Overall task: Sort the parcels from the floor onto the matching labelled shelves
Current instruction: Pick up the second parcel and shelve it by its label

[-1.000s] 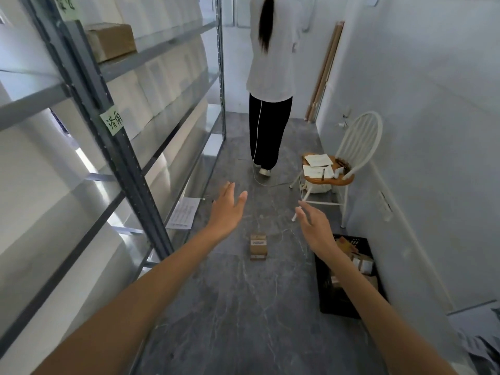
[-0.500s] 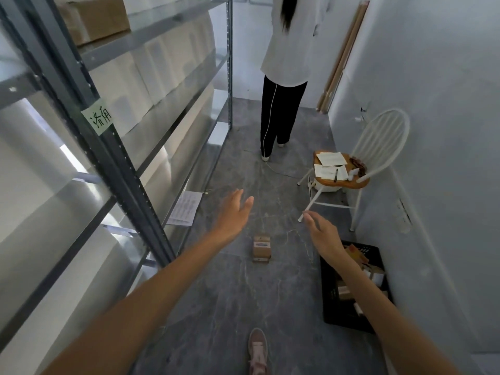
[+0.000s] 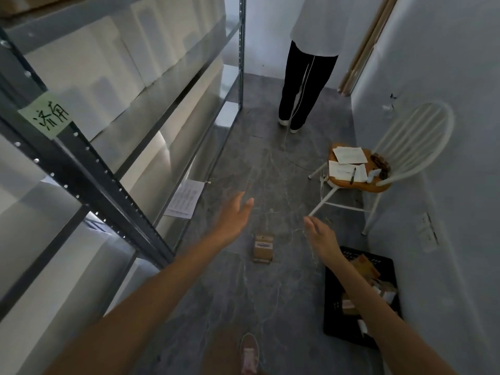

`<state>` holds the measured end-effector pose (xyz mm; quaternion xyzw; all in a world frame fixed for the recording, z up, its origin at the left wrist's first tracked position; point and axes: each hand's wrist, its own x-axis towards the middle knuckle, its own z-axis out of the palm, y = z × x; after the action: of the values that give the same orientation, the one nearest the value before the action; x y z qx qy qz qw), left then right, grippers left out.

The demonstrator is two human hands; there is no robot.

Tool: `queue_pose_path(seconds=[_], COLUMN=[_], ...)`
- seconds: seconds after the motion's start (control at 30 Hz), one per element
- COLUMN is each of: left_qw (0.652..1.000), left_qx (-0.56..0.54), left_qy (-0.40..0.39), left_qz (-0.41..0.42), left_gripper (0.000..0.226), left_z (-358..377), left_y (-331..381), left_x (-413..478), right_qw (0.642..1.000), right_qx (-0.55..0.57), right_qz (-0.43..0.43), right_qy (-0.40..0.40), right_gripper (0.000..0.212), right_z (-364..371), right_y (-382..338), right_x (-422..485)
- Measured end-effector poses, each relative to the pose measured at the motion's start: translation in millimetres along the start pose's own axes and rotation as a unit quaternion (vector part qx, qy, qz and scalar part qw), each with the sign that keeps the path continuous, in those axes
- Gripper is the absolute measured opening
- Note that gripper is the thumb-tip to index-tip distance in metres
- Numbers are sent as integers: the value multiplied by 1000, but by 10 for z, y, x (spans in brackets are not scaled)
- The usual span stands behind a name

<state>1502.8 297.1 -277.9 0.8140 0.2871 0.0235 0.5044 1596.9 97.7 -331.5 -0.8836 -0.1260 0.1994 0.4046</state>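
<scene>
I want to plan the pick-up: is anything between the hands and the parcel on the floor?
Nothing visible does. The parcel lies alone on bare floor, with the left hand and right hand open on either side. The black crate sits aside, right.

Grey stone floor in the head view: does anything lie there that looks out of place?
Yes. A printed white paper sheet lies loose on the floor at the foot of the grey metal shelving. A small brown cardboard parcel sits alone mid-aisle.
</scene>
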Motion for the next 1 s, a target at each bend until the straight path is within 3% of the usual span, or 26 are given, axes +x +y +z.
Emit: queue_pose_path(seconds=[0.23,0.77,1.0], left_qw=[998,991,991], left_qx=[-9,-24,-50], left_qy=[-5,-64,-24], left_qz=[-64,-117,-120], left_gripper=[53,39,36], left_z=[-25,14,174], left_y=[-178,-713,-1014], left_x=[654,2216,2745], right_qw=[999,989,983], right_qx=[-8,-19,-44], right_qz=[41,139,154], right_qy=[-16,-55,-87], right_gripper=[39,33,30], right_z=[119,745,906], right_y=[27,227,486], right_x=[609,1890,2281])
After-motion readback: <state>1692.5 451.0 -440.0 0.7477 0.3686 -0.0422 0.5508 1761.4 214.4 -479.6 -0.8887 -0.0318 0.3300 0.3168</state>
